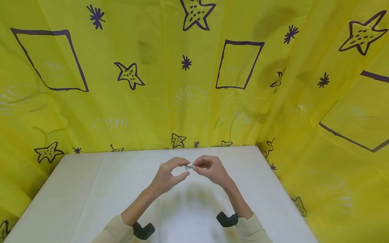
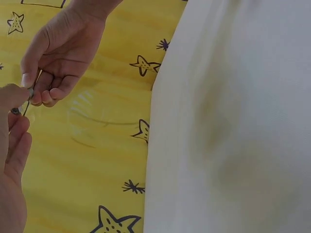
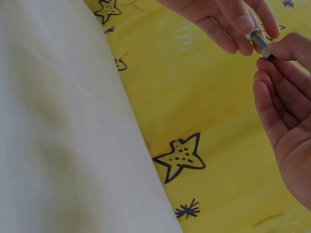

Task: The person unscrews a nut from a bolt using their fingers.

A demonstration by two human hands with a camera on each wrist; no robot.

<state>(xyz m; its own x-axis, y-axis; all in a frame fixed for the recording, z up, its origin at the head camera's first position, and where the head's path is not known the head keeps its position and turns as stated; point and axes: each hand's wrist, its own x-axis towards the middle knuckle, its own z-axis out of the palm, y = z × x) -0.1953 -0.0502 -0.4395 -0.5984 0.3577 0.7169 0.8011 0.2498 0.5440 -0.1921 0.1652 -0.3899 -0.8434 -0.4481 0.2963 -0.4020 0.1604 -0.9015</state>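
Above the table, both hands meet at a small silvery bolt [image 1: 190, 167] with a threaded shank. My right hand [image 1: 211, 168] pinches one end of it between thumb and fingertips. At the other end is a wider metal piece; whether it is a nut or the head I cannot tell. My left hand [image 1: 170, 173] is around that end with thumb and index finger parted; touch is unclear. In the right wrist view, the bolt [image 3: 261, 43] slants between the left fingers and the right thumb. In the left wrist view, fingers mostly cover it.
A white-covered table [image 1: 127, 189] lies beneath the hands. Yellow curtain [image 1: 158, 111] printed with dark starfish and frames hangs behind and along the sides. Each forearm carries a black wrist mount, the left mount [image 1: 144, 231] and the right mount [image 1: 227, 219], below beige sleeves.
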